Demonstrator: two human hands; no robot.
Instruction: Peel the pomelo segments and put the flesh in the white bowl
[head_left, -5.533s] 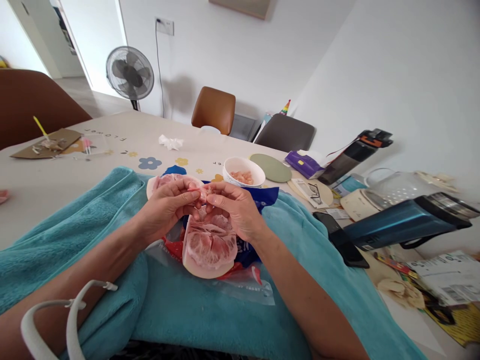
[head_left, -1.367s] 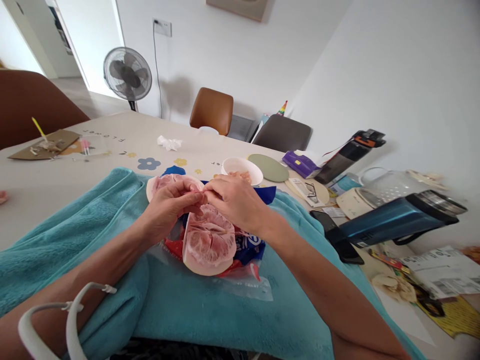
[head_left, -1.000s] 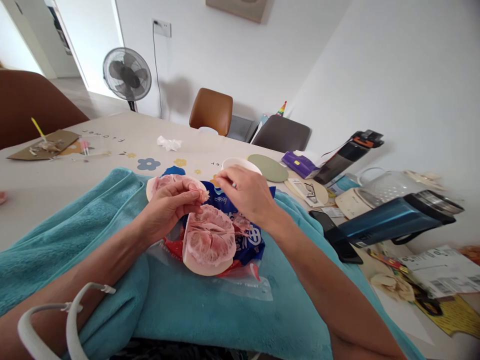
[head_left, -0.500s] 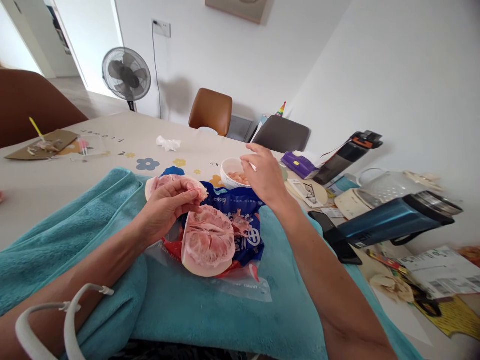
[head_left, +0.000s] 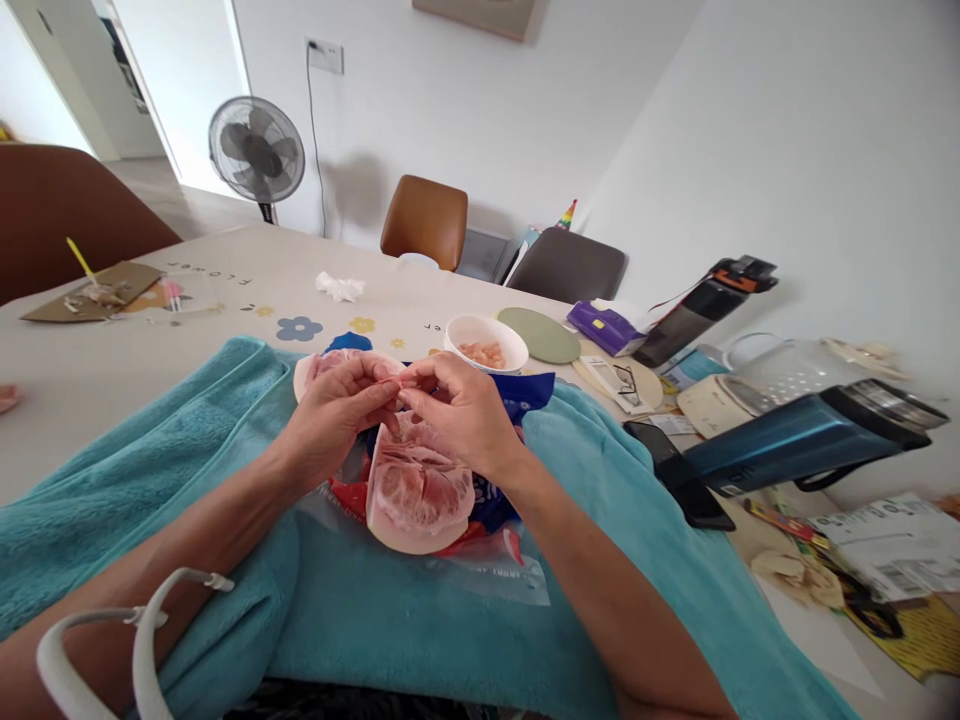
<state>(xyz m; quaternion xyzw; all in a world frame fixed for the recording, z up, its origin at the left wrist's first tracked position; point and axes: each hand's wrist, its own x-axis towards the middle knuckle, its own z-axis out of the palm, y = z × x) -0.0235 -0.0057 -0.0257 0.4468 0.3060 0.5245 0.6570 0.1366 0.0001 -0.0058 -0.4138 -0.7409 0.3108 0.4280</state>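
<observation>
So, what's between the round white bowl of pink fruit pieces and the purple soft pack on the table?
A flat, pale green oval mat lies between the white bowl and the purple pack, seen in the head view.

Teal towel (head_left: 450,625); purple packet (head_left: 606,328); blue-and-yellow flowers on pale tablecloth (head_left: 255,260).

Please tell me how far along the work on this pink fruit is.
Done: loose pink pieces lie in the white bowl. In hand: the left hand and right hand pinch a small pink piece. Apparently remaining: flesh in the near fruit chunk and the chunk behind the left hand.
</observation>
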